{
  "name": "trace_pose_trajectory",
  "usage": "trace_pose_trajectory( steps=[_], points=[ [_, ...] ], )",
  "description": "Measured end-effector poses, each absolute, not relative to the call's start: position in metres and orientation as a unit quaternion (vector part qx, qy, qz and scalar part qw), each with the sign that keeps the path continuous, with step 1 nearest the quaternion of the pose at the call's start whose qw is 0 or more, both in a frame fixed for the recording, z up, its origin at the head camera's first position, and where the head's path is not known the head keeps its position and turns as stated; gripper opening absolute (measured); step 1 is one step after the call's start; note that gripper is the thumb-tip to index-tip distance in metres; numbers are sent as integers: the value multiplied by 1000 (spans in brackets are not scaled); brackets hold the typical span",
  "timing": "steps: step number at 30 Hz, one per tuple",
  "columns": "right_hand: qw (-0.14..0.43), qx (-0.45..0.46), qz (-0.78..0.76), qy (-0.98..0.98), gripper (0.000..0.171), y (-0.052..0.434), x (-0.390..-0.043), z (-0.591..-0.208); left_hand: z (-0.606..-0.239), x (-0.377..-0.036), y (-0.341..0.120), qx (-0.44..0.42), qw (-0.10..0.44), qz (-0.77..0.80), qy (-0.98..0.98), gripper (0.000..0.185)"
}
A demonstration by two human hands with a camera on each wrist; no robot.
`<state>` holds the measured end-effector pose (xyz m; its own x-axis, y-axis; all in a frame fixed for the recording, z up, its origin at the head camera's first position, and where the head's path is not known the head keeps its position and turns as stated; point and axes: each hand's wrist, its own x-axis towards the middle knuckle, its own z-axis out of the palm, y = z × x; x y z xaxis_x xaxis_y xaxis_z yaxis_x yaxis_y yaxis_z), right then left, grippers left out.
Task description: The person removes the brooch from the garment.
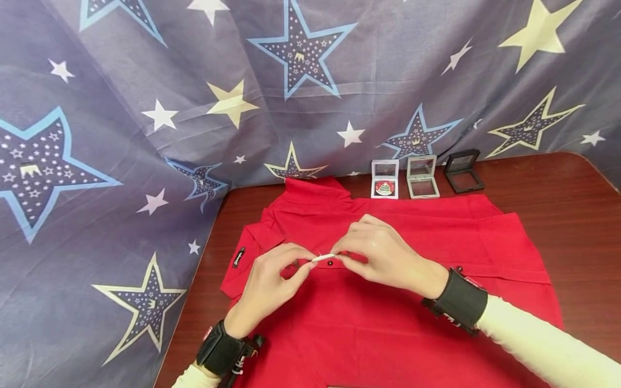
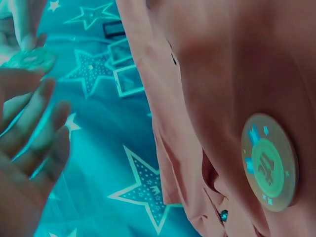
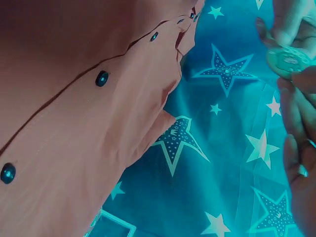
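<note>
Between my two hands is a small round coin-like disc (image 1: 324,257), seen edge-on and pale in the head view, held above a red shirt (image 1: 301,307). My left hand (image 1: 271,275) pinches its left edge between thumb and fingers. From the other side my right hand (image 1: 380,250) pinches the right edge. Both wrist views show the face of the disc (image 2: 33,59) with some raised pattern. On the shirt, a second round disc (image 2: 269,163) with a number and small stars on it shows in the left wrist view.
At the back of the brown table (image 1: 572,215) stand a white display case (image 1: 385,196) holding a round Christmas-tree piece, a light grey case (image 1: 423,195) and a black case (image 1: 464,188). A star-patterned cloth (image 1: 310,124) hangs behind. Dark buttons (image 3: 101,78) line the shirt.
</note>
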<state>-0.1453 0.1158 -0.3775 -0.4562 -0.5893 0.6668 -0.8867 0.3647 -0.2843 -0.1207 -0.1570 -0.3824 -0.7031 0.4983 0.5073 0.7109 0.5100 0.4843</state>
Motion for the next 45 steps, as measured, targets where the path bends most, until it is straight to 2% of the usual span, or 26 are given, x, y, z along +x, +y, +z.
trace_pose_trajectory(
  steps=[3, 6, 16, 32, 40, 45],
  points=[
    [273, 480, 322, -769, 21, 117, -145, -377, -382, -120, -154, -371, 206, -355, -833, 26],
    [302, 488, 321, -754, 22, 118, -145, -376, -379, -120, -150, -389, 233, -364, -814, 27],
    [332, 510, 312, -730, 26, 125, -142, -373, -376, -123, -140, -447, 296, -370, -758, 23],
    [264, 472, 399, -740, 23, 136, -140, -384, -381, -124, -138, -490, 334, -312, -742, 21],
    [246, 441, 433, -747, 21, 139, -141, -386, -381, -124, -137, -504, 369, -265, -734, 21],
    [211, 412, 440, -770, 20, 140, -140, -389, -379, -125, -135, -514, 398, -241, -721, 17]
  ],
)
